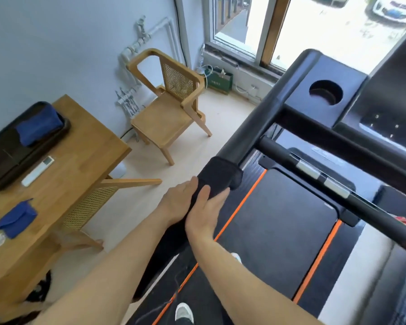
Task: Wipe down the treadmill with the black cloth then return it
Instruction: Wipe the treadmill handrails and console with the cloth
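Head view: wiping is in hand, judged from the cloth (218, 173) draped over the near end of the treadmill's (279, 231) left rail (263, 113). Left hand (177, 202) presses flat on the cloth's left side; right hand (205, 218) on its right, fingers extended, clamping it between them. Next move calls for sliding both hands along the rail.

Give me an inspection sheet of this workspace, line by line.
Surface: treadmill handrail, black, cloth at its near end.
Job's things: black cloth wrapped over the handrail end.
Clutter: wooden table with black tray, two blue cloths, white remote.
Hands: left hand and right hand press the cloth from either side.
Cables: white cable under the window.
Surroundings: wooden chair, green bag, window.
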A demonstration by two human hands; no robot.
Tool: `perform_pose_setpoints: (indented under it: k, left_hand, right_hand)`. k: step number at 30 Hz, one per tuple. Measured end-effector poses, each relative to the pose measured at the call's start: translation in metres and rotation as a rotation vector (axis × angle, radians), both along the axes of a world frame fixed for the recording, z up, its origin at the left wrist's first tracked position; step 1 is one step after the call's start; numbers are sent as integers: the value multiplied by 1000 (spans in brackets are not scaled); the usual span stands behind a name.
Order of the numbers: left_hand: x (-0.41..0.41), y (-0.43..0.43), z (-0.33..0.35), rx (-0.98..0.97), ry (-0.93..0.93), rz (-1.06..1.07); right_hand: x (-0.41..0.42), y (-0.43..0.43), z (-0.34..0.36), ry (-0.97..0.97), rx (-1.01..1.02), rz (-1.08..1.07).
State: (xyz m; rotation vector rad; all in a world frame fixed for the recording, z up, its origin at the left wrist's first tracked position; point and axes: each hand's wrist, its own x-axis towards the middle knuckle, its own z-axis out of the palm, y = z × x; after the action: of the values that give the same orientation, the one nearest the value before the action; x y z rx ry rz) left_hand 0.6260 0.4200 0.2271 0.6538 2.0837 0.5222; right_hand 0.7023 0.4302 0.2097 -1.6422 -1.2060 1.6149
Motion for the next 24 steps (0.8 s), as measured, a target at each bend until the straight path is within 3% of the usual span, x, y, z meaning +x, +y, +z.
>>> perform_pose_setpoints:
  k: [4, 10, 13, 16, 21, 24]
  left_hand:
    - [4, 38, 15, -23, -35, 16]
    - [0, 121, 18, 99, -177, 14]
    - [-2, 95, 11, 193, -152, -14]
    - [-8, 70, 3, 203, -205, 29]
    - [-11, 121, 12, 158, -343, 73]
    - [-10, 183, 21, 187, -384, 84]
  right_hand:
    - [-4, 35, 2, -20, 92, -11]
    - [-2, 110, 18, -75, 261, 24]
    - [8, 83, 13, -358, 405, 262]
    - [10, 73, 10, -737, 673, 559]
    - [5, 137, 16, -724, 830, 539]
    - [1, 203, 18, -826, 858, 535]
